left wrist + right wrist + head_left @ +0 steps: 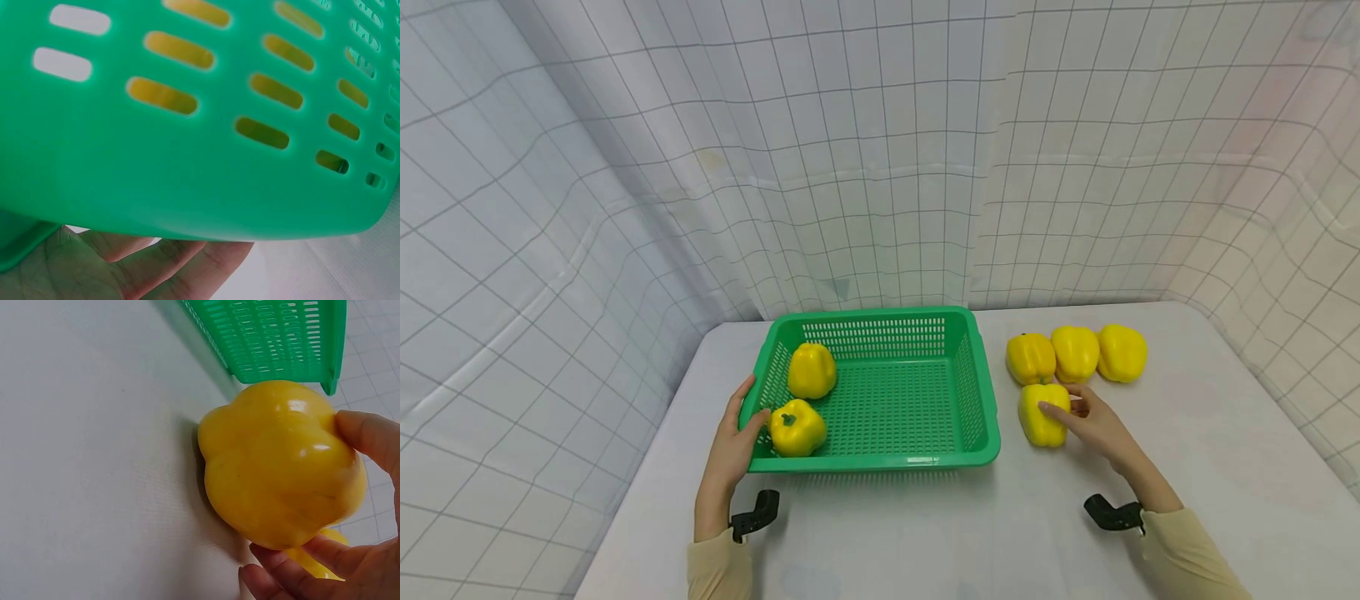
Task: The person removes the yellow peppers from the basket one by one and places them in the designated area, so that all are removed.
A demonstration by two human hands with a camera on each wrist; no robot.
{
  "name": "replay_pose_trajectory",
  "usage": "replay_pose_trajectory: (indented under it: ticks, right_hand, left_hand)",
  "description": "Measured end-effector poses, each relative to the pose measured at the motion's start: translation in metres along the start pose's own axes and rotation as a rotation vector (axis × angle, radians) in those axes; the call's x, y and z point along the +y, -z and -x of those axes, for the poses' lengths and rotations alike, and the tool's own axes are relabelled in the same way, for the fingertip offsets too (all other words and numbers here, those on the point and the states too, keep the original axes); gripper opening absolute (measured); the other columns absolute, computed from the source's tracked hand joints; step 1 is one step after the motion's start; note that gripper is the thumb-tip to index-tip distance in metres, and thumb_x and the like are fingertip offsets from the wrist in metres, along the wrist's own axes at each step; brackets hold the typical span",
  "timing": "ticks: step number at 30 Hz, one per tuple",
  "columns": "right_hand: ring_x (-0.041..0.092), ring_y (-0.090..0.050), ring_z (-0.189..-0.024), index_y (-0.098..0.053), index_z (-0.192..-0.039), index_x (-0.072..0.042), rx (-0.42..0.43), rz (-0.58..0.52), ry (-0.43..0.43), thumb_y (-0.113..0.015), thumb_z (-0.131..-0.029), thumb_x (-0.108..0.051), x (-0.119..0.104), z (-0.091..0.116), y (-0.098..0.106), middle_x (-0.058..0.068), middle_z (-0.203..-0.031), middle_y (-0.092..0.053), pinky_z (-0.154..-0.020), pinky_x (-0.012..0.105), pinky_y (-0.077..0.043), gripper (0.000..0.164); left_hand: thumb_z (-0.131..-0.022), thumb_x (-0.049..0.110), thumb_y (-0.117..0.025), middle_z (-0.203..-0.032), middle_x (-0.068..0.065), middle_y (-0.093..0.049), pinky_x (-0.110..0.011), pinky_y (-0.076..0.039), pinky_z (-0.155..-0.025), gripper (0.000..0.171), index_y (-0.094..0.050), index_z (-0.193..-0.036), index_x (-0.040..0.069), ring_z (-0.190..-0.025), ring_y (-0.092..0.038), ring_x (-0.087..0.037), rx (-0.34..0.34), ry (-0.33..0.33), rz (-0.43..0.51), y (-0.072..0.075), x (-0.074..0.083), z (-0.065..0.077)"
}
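Note:
A green plastic basket (891,461) stands on the white table, with two yellow bell peppers, a rear one (812,371) and a front one (797,428), in its left part. My left hand (732,446) grips the basket's left rim, thumb over the edge; in the left wrist view its fingers (181,265) show beneath the basket wall. To the right of the basket, my right hand (1093,423) holds another yellow bell pepper (1042,415) between thumb and fingers. Seen from the right wrist, that pepper (281,465) is close to the table surface; whether it touches is hard to tell.
Behind the held pepper, three more yellow bell peppers (1076,354) lie in a row on the table (925,533). White grid-patterned curtains (880,167) hang around the table's back and sides. A black wrist device (1112,512) sits on each wrist.

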State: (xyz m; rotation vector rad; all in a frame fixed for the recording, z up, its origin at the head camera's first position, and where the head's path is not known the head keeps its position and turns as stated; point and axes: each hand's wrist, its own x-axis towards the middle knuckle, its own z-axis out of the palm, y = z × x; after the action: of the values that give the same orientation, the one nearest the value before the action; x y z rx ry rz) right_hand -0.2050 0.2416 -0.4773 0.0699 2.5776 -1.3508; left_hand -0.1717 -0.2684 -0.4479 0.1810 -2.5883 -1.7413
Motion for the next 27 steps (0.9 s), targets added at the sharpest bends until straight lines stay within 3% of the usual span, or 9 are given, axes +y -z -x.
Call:
replay_pose_trajectory:
  ticks: [19,23,27]
  right_hand:
    - [0.042,-0.036,-0.121,-0.021,-0.146,0.001,-0.03,-0.014,-0.02,-0.056,-0.088,-0.059,0.002,0.004,0.0,0.031,-0.138,-0.032,-0.095,0.056,-0.035,0.091]
    - [0.043,-0.037,-0.121,-0.024,-0.145,0.001,0.025,-0.001,0.007,-0.056,-0.088,-0.059,-0.003,0.007,0.001,0.03,-0.138,-0.033,-0.092,0.057,-0.036,0.089]
    - [0.044,-0.039,-0.118,-0.034,-0.141,0.003,0.143,0.039,0.091,-0.055,-0.091,-0.054,-0.011,0.009,0.004,0.028,-0.135,-0.039,-0.086,0.056,-0.04,0.079]
  left_hand:
    - [-0.101,0.029,-0.044,-0.156,-0.01,-0.011,-0.058,-0.019,-0.103,0.06,-0.014,-0.153,0.031,-0.133,-0.022,-0.034,-0.004,0.005,-0.008,0.0,-0.001,0.001]
    - [-0.101,0.029,-0.045,-0.156,-0.01,-0.012,-0.057,-0.02,-0.102,0.06,-0.014,-0.153,0.032,-0.13,-0.025,-0.034,-0.004,0.011,-0.002,0.0,-0.001,0.0]
    - [-0.101,0.029,-0.045,-0.155,-0.011,-0.013,-0.055,-0.022,-0.1,0.06,-0.014,-0.153,0.032,-0.127,-0.028,-0.034,0.0,0.018,0.002,0.0,-0.001,0.0]
